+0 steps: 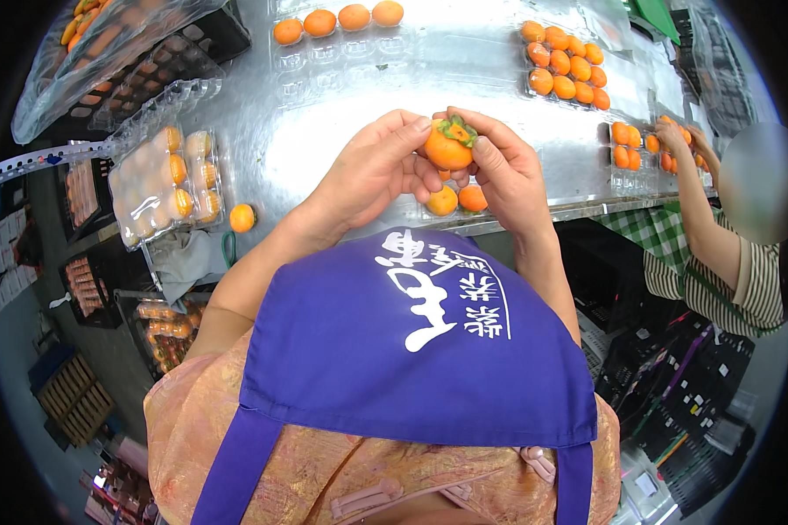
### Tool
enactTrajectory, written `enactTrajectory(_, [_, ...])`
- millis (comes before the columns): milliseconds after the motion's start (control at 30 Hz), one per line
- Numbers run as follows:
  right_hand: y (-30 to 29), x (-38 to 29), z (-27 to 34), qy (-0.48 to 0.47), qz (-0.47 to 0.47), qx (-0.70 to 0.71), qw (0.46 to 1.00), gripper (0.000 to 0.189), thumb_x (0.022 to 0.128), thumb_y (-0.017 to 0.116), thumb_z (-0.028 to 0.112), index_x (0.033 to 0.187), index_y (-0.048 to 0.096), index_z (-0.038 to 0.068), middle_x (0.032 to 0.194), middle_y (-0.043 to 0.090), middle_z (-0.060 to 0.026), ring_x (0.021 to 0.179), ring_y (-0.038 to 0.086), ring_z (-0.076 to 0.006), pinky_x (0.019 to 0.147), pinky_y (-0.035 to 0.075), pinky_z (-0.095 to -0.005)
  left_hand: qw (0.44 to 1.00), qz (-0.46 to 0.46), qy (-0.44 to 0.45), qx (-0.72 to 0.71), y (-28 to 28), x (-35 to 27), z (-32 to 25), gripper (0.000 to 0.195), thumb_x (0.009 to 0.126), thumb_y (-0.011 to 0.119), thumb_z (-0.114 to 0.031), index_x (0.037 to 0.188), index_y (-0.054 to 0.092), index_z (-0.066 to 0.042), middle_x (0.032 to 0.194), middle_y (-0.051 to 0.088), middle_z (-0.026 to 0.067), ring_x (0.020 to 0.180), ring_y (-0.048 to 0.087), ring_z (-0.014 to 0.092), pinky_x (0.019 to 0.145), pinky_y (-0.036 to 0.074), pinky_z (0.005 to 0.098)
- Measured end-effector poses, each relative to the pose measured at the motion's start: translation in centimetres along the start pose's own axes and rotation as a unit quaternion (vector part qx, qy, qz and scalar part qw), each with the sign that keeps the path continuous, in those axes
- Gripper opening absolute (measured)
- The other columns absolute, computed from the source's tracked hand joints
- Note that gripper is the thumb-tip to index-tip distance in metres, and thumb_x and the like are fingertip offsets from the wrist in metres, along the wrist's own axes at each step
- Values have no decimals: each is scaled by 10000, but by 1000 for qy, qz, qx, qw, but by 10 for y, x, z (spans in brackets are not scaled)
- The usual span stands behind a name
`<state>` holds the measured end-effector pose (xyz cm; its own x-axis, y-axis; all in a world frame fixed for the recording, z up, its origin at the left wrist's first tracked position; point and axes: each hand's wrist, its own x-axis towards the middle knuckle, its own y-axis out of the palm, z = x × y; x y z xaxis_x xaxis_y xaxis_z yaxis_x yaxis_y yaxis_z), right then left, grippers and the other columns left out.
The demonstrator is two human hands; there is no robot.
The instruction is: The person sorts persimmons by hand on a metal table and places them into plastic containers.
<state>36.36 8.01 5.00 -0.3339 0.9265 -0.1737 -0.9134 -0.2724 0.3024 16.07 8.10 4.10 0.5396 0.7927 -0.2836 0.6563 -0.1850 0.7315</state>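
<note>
Between my left hand (pixel 382 167) and my right hand (pixel 507 167) is an orange persimmon (pixel 448 152), its green calyx turned up. The fingertips of both hands grip it from either side, above the metal table (pixel 262 151). Below the hands, near the table's front edge, lie more persimmons (pixel 442 201), partly hidden by the fingers and seemingly in a clear tray. Farther back, a clear plastic tray (pixel 328 62) holds a row of several persimmons (pixel 320 23) with bare cups in front. A single persimmon (pixel 242 218) rests at the left by the table edge.
Filled clear clamshell packs (pixel 164 187) are stacked at the left, below a black crate (pixel 151 72) with plastic film. A full tray of persimmons (pixel 560 63) stands at the back right. At the far right a co-worker's hands (pixel 670 136) touch persimmons beside another part-filled tray (pixel 626 146).
</note>
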Motion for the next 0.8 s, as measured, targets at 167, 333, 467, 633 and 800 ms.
enactTrajectory(167, [4, 1, -7, 1, -18, 43, 999, 373, 1012, 562, 139, 1359, 540, 4, 1020, 672, -71, 808, 599, -94, 740, 517, -246, 996, -32, 14, 83, 7, -4, -3, 274, 1028, 536, -258, 1140, 514, -9, 986, 639, 112, 759, 655, 132, 624, 544, 244])
enactTrajectory(333, [4, 1, -13, -12, -26, -23, 999, 358, 1011, 560, 127, 1346, 552, 3, 997, 673, -69, 806, 604, -91, 737, 518, -238, 985, -37, 23, 166, 5, -2, -5, 303, 1008, 564, -204, 1219, 520, 8, 1009, 650, 107, 783, 664, 133, 664, 566, 256])
enactTrajectory(467, [2, 3, -14, -15, -30, -30, 999, 344, 1010, 559, 124, 1331, 565, 0, 983, 677, -68, 804, 610, -93, 733, 520, -235, 986, -34, 13, 165, 4, -2, -7, 327, 1001, 549, -154, 1266, 523, 35, 1038, 657, 116, 804, 671, 144, 711, 580, 276])
enactTrajectory(633, [2, 4, -10, 0, -33, 30, 999, 349, 1025, 531, 141, 1339, 549, -10, 1021, 675, -89, 797, 621, -110, 729, 529, -253, 986, -32, 2, 166, 6, -6, -15, 332, 991, 541, -116, 1280, 519, 47, 1040, 662, 124, 821, 672, 147, 725, 580, 283])
enactTrajectory(800, [-2, 6, -15, 56, -12, 190, 980, 397, 1057, 462, 220, 1366, 502, -27, 1019, 660, -105, 752, 627, -140, 691, 532, -274, 969, -41, 48, 240, -1, -5, -12, 375, 978, 574, -98, 1330, 509, 16, 1036, 661, 93, 826, 655, 126, 726, 564, 266])
